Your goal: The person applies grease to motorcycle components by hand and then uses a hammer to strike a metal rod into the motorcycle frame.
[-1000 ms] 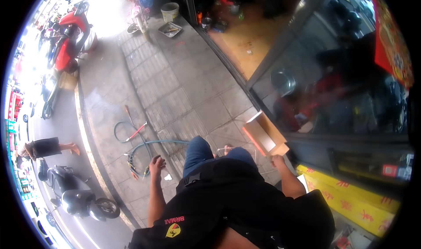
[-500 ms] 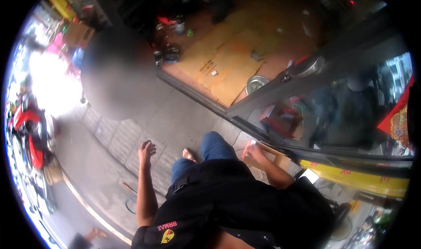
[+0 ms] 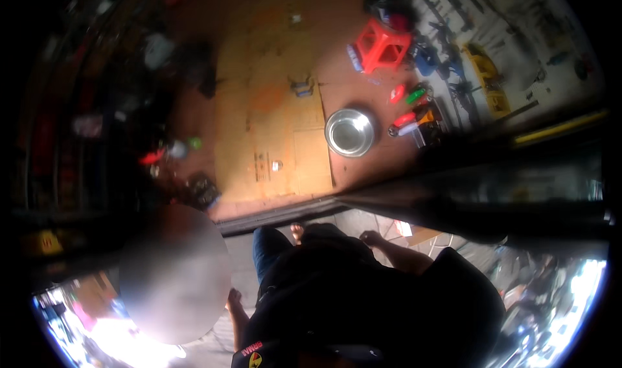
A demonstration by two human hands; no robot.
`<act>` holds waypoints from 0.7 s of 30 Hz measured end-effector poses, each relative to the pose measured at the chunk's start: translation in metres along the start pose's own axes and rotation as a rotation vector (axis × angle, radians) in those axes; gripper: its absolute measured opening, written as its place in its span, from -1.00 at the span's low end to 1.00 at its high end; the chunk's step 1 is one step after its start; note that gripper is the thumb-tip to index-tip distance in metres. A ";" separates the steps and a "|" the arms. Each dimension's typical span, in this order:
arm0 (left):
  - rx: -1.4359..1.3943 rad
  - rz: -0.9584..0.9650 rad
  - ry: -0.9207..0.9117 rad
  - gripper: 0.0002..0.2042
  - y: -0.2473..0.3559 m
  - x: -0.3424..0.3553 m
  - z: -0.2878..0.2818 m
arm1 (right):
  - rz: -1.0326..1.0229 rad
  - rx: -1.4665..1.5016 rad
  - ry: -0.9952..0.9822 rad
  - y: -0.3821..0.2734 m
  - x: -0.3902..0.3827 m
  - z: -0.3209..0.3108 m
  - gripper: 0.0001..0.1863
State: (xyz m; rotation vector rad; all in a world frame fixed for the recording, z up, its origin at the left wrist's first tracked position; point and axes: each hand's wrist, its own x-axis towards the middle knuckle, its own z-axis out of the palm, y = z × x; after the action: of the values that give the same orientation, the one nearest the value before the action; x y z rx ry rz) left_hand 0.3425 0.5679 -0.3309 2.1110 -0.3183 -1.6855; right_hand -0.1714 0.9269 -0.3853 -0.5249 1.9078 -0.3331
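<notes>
My left hand (image 3: 234, 298) hangs low beside my left leg, its fingers loosely apart with nothing seen in them. On the other side, my right hand (image 3: 372, 238) is held out near my right knee. Its fingers are dark and blurred, so I cannot make out how they are set. To its right, behind my forearm, is a small red and white box (image 3: 403, 228), apart from the hand. An open cardboard carton (image 3: 422, 235) shows just beyond it. My bare foot (image 3: 297, 232) stands near the doorway's sill (image 3: 278, 214).
Flattened cardboard (image 3: 272, 122) covers the reddish floor ahead. A round metal basin (image 3: 350, 133) stands at its right edge, near hand tools (image 3: 414, 115) and a red plastic stool (image 3: 383, 46). A dark door frame (image 3: 453, 206) crosses at right. Cluttered shelves (image 3: 58, 141) line the left.
My view has turned left-to-right toward the shop interior, bringing the stool, tools and basin into full sight. My right hand is now apart from the red and white box it was at.
</notes>
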 end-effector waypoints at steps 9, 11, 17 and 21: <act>0.436 0.437 -0.457 -0.81 0.327 0.148 0.404 | 0.587 0.965 0.227 -0.144 0.127 -0.007 -0.89; 0.498 0.461 -0.622 -0.81 0.366 0.145 0.523 | 0.467 1.440 0.233 -0.094 0.170 0.003 -0.81; 0.692 0.817 -0.720 -0.82 0.553 0.098 0.755 | 0.444 1.264 0.408 -0.297 0.257 -0.085 -0.85; 0.716 1.121 -0.890 -0.81 0.611 0.024 0.928 | 0.482 1.037 0.190 -0.279 0.339 -0.174 -0.67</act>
State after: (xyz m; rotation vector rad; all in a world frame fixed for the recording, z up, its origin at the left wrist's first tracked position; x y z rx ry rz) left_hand -0.5010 -0.1500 -0.2385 0.8468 -2.1106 -1.6640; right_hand -0.3854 0.5133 -0.4614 0.6578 1.6819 -0.9776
